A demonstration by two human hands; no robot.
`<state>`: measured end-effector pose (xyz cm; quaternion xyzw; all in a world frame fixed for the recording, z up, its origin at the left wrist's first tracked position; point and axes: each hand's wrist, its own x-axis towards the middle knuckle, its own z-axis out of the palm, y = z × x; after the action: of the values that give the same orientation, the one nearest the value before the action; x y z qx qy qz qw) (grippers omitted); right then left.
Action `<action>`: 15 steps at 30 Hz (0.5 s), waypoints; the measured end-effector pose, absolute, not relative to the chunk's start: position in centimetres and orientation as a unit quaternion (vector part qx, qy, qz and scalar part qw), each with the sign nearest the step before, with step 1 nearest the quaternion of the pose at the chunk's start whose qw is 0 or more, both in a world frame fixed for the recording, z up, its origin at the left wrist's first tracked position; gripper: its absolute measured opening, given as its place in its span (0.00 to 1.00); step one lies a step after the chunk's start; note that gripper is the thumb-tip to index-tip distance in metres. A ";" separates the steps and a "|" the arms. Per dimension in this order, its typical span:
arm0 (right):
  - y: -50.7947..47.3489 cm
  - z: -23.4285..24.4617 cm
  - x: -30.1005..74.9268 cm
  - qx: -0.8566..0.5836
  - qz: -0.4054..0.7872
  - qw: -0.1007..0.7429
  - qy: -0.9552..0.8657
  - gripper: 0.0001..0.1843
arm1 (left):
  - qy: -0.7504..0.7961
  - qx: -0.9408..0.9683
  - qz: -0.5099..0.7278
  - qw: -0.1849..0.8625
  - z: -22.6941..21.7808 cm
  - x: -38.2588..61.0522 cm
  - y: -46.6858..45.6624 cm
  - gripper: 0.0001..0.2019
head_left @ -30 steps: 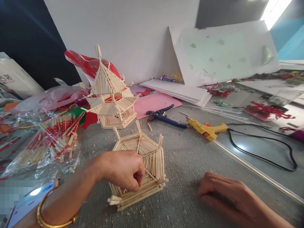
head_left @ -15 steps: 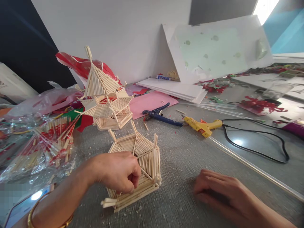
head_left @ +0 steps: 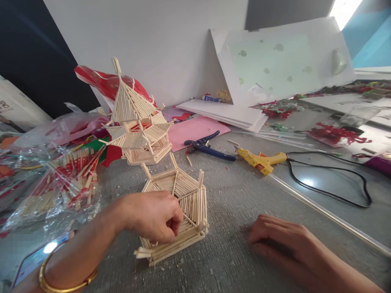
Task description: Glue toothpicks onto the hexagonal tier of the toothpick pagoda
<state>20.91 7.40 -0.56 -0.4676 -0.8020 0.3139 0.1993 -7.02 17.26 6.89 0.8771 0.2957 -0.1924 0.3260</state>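
Frame (head_left: 183,191) of sticks sits tilted right under left hand (head_left: 154,219), which is curled, fingers pinched on its near wall, so left is much nearer, while right hand (head_left: 279,240) lies flat on table (head_left: 241,203), holding nothing, well apart to the right.

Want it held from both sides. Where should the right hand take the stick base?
Take the base by its right wall, coming in from the right. That side faces the right hand and looks like a flat stack of sticks, probably firmer than the thin corner posts. The left hand holds the near left side.
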 end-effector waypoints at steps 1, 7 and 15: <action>7.4 -0.5 20.9 -0.467 0.311 0.200 -0.803 0.04 | 0.294 0.878 -0.194 0.325 6.9 -7.0 17.2 0.10; 7.4 -0.2 20.7 -0.462 0.286 0.214 -0.812 0.05 | 0.290 0.878 -0.191 0.329 6.8 -6.9 17.2 0.09; 7.6 0.4 20.3 -0.458 0.299 0.210 -0.810 0.05 | 0.273 0.884 -0.176 0.338 6.4 -7.1 17.4 0.09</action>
<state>20.30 7.64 0.40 -0.4585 -0.8102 0.2987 0.2099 -7.10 17.42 6.39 0.8835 0.2729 -0.1757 0.3377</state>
